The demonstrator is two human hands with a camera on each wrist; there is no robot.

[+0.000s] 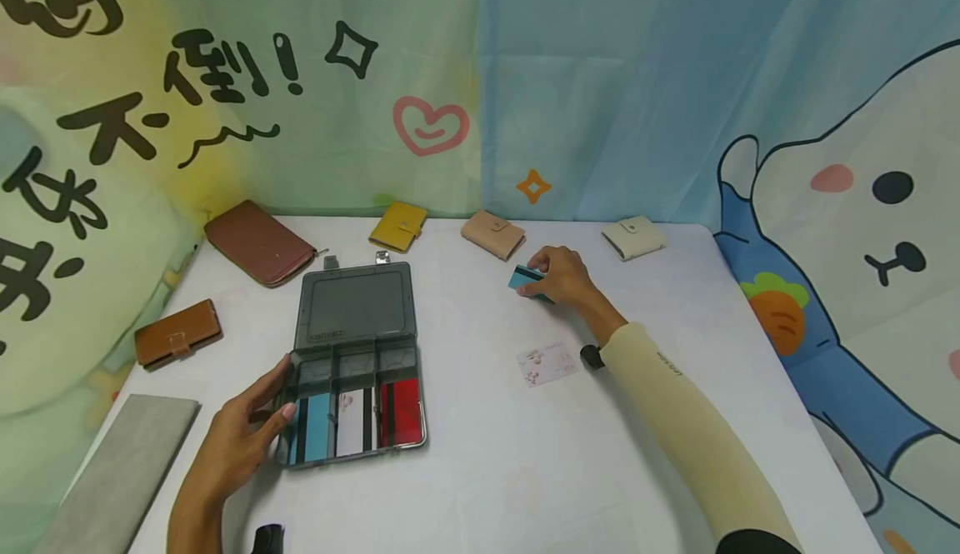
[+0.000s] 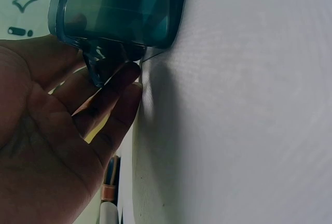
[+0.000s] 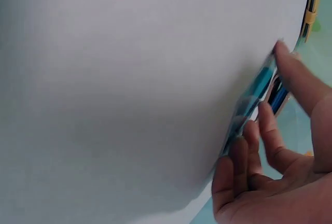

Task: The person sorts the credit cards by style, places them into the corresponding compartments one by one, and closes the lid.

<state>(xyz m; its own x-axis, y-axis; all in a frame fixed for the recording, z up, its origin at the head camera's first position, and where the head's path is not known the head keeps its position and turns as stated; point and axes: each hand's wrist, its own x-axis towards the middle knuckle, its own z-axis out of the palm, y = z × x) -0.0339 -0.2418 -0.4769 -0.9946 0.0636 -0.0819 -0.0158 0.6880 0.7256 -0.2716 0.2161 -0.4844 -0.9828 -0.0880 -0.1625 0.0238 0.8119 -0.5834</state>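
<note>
An open dark grey plastic case point(image 1: 357, 354) lies on the table with its lid tipped back. In its front compartments are a blue card point(image 1: 318, 426), a white card point(image 1: 350, 421) and a red card point(image 1: 407, 411), each with a dark stripe. My left hand point(image 1: 238, 433) grips the case's left side, thumb over the rim; its fingers reach along the side in the left wrist view. Farther back on the right, my right hand point(image 1: 558, 277) pinches a blue card point(image 1: 522, 277) with a dark stripe, held at the tabletop. A pale flowered card point(image 1: 547, 365) lies flat nearer me.
Along the back edge lie a brown zip wallet point(image 1: 260, 243), a yellow wallet point(image 1: 398, 226), a tan wallet point(image 1: 492, 234) and a cream wallet point(image 1: 633, 237). A brown strapped wallet point(image 1: 178, 335) and a long grey flat object point(image 1: 123, 471) lie at left. A printed curtain point(image 1: 600, 79) hangs behind.
</note>
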